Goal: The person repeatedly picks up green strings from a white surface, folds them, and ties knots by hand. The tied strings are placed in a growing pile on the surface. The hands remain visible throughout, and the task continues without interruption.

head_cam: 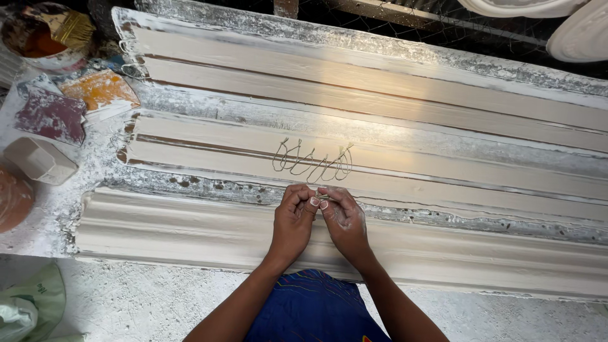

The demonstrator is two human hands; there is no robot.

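Clutter sits at the far left: a paint-stained bucket (41, 38) with a brush (71, 26) in it, two smeared tiles (76, 101), a pale faceted cup (39, 159); long plaster mouldings (443, 253) run rightward across the dusty bench. On the middle moulding lies a row of bent wire loops (313, 161), just beyond the hands. The left hand (292, 218) and right hand (343, 218) meet fingertip to fingertip, both curled and pinching a short piece of thin wire (324, 198) between them, over the nearest moulding; it looks light and springy, likely to bend wherever pressed, so best gripped close beside the bend; its ends may prick.
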